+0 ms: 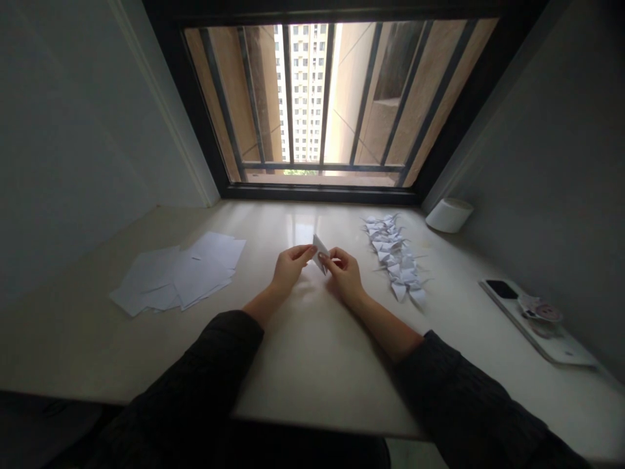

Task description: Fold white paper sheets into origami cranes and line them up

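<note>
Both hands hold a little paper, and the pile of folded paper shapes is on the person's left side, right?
Not quite. In the head view the folded paper shapes lie on the right side; the flat sheets are on the left. The left hand and right hand do hold the little paper.

There is only one view, from a camera on the person's head. It looks forward and down across the table [312, 371] toward the window [317, 98] straight ahead. The left hand [291, 266] and right hand [346, 273], holding a paper [319, 249], are quite near, around the middle of the picture.
</note>
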`<state>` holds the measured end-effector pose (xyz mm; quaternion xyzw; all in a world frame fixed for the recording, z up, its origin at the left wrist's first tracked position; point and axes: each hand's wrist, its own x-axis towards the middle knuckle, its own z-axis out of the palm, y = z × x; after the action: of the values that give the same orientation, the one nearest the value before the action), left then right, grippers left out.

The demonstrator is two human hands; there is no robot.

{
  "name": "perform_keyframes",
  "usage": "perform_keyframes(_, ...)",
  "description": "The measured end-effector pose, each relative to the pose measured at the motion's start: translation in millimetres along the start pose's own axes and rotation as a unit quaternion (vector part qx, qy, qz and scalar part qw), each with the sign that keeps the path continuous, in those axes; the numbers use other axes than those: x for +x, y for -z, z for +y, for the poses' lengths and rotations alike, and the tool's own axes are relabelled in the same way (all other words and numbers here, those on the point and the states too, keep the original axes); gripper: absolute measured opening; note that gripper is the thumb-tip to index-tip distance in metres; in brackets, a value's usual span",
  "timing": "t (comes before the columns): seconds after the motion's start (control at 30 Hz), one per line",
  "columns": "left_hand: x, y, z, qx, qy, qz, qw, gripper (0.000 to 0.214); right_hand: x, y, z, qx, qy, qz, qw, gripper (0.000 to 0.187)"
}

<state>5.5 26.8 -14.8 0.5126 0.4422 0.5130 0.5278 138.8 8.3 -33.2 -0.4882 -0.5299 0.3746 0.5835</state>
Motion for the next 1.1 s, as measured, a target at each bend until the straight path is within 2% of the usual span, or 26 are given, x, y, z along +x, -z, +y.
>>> perform_keyframes(0.07, 0.2, 0.3, -1.5, 0.025, -0.014, -0.005, 1.000, 0.037, 0.8, 1.0, -0.6, 0.020, -0.005, 0.006, 1.000, 0.035)
perform_keyframes(0.23, 2.1, 5.1, -1.5, 0.132, -0.083, 0.038, 0.987, 0.028, 1.5, 1.9, -1.4, -0.001, 0.008, -0.009, 1.000, 0.034)
perform_keyframes(0.37, 1.8, 10.9, 0.5, 0.269, -0.113, 0.057, 0.955, 0.024, 2.7, 3.2, 0.9, -0.018, -0.001, 0.000, 1.000, 0.032)
perform_keyframes(0.47, 0.5, 11.8, 1.9, 0.344, -0.124, 0.049, 0.929, 0.025, 4.8, 4.0, 4.8, 0.007, 0.004, 0.003, 1.000, 0.036)
perform_keyframes(0.6, 0.6, 8.3, 1.2, 0.296, -0.123, 0.012, 0.947, 0.028, 7.2, 4.6, 7.5, 0.076, 0.022, 0.019, 0.997, 0.042)
perform_keyframes(0.77, 3.7, 6.4, -4.3, 0.226, -0.081, -0.039, 0.970, 0.039, 7.4, 5.7, 3.2, 0.122, 0.012, 0.049, 0.991, 0.040)
perform_keyframes(0.97, 6.7, 9.6, -4.7, 0.205, -0.090, -0.004, 0.975, 0.040, 7.6, 5.3, 4.4, 0.101, -0.013, 0.007, 0.995, 0.038)
perform_keyframes(1.1, 6.3, 9.7, -3.6, 0.208, -0.102, -0.006, 0.973, 0.038, 8.6, 5.4, 7.9, 0.091, -0.013, 0.000, 0.996, 0.040)
